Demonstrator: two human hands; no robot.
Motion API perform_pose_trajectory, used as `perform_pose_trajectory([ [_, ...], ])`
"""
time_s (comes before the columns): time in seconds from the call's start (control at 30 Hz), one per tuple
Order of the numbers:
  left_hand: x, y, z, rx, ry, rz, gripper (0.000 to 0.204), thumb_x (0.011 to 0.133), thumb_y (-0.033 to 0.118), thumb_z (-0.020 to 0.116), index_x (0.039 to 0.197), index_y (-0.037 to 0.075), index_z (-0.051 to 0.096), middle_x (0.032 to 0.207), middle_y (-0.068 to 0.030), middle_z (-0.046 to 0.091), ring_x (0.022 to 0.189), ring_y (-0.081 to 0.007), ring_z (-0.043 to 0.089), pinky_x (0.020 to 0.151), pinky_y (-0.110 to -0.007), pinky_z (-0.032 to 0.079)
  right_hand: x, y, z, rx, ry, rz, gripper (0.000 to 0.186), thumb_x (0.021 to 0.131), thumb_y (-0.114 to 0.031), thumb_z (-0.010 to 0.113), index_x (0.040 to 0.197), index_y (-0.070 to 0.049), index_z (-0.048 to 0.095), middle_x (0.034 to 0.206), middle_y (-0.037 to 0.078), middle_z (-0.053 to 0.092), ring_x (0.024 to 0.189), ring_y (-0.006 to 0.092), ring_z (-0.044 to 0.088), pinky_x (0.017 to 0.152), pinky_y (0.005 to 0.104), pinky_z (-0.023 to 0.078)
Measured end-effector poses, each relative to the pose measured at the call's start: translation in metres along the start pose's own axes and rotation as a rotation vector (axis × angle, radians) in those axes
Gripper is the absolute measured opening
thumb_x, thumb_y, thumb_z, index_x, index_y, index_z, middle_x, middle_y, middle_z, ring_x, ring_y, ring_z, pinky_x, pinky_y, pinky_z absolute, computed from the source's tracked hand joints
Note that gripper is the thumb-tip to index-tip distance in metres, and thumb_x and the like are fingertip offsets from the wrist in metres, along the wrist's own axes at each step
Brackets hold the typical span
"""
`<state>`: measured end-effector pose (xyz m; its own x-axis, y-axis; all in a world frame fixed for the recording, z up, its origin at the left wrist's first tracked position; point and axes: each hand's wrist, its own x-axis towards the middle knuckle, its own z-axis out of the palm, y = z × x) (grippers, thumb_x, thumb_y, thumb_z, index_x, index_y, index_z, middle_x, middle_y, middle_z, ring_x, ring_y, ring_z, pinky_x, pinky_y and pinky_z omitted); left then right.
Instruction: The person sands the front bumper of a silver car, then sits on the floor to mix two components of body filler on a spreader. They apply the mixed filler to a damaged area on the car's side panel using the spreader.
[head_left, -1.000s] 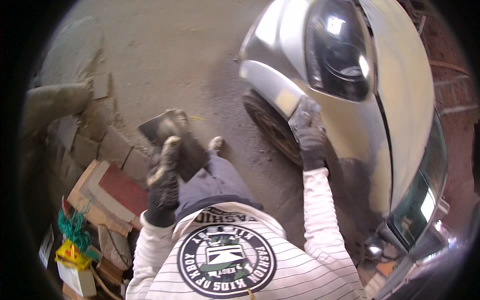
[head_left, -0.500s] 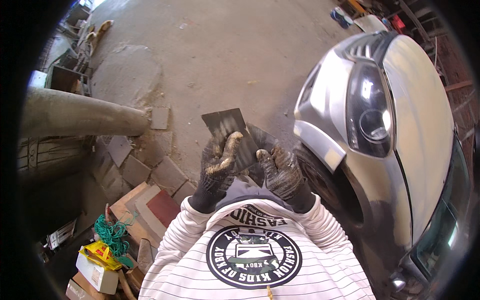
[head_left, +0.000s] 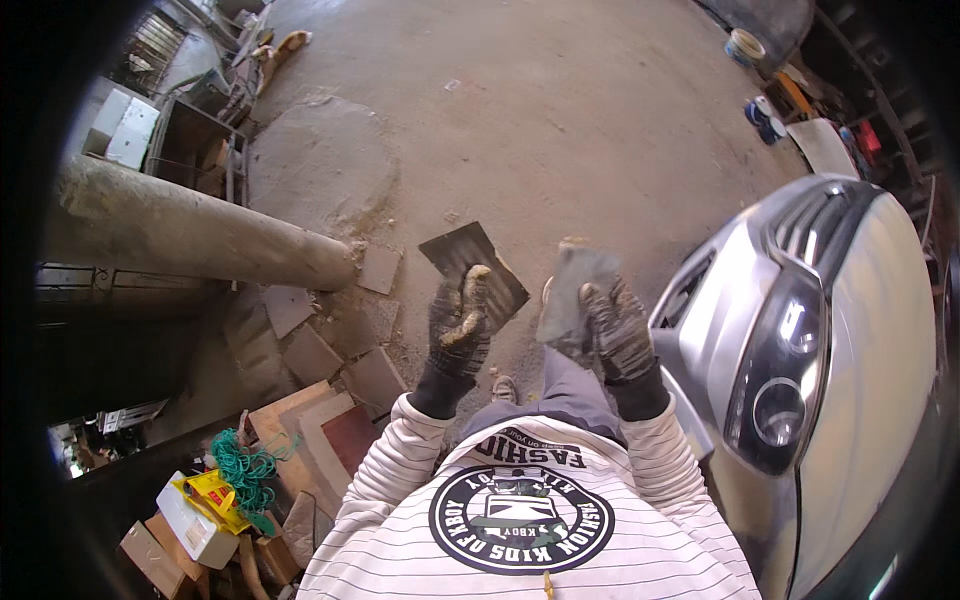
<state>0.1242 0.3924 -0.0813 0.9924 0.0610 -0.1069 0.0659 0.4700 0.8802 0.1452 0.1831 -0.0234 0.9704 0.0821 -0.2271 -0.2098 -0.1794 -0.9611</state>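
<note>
Pinching a dark sheet (head_left: 450,248) in the left hand (head_left: 457,328), with a tan-stained digit laid over the near face and the other fingers partly hidden; extending past those fingertips to the upper left and to the right. Seems light, thin and fairly stiff, judging by the flat spread; probably best taken by an edge, with thumb on one face and fingers backing the other. Gripping a grey pad (head_left: 568,310) in the right hand (head_left: 622,335), between a thumb on the near face and fingers mostly out of sight behind; hanging just left of those right fingers, well apart from the left ones. Looks light too, softer and perhaps folded, likely steadier if backed across the middle than if held by a corner. Cannot tell how rough or slippery. Among containers, well below and left of the left fingers, a white box (head_left: 195,527) with a yellow packet (head_left: 205,495) on top and green cord (head_left: 243,465) alongside; cannot see inside. Far up and right of the right fingers, a pale bucket (head_left: 731,50) and, nearer, blue-and-white tubs (head_left: 765,120), too small for judging contents.
</note>
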Motion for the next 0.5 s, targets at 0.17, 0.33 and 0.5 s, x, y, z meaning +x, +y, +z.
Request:
perform_pose_trajectory([
  [0.17, 0.079, -0.017, 0.037, 0.367, -0.016, 0.141, 0.044, 0.095, 0.022, 0.058, 0.132, 0.000, 0.045, 0.117, -0.0054, 0.056, 0.103, -0.0114, 0.053, 0.088, -0.024, 0.044, 0.101, 0.008, -0.011, -0.753, 0.017, -0.547, 0.036, 0.090, -0.016, 0.058, 0.120, 0.004, 0.054, 0.104, 0.028, 0.060, 0.094, 0.0390, 0.061, 0.085, 0.0440, 0.049],
  [0.33, 0.154, 0.025, 0.082, 0.389, -0.318, -0.370, 0.048, 0.092, 0.034, 0.062, 0.125, 0.000, 0.052, 0.097, -0.0044, 0.060, 0.087, -0.0110, 0.055, 0.077, -0.025, 0.047, 0.209, -0.012, -0.055, -1.115, 0.033, -0.859, 0.049, 0.078, -0.011, 0.064, 0.121, 0.009, 0.052, 0.114, 0.037, 0.052, 0.096, 0.0478, 0.059, 0.082, 0.0485, 0.051],
  [0.5, 0.236, 0.055, 0.090, 0.738, -0.975, 0.084, 0.038, 0.094, 0.028, 0.058, 0.125, 0.005, 0.054, 0.090, -0.0052, 0.063, 0.079, -0.0145, 0.060, 0.067, -0.027, 0.051, 0.304, -0.048, -0.088, -0.754, 0.183, -0.697, 0.045, 0.080, -0.007, 0.068, 0.122, 0.005, 0.054, 0.114, 0.026, 0.058, 0.101, 0.0398, 0.059, 0.088, 0.0428, 0.049],
])
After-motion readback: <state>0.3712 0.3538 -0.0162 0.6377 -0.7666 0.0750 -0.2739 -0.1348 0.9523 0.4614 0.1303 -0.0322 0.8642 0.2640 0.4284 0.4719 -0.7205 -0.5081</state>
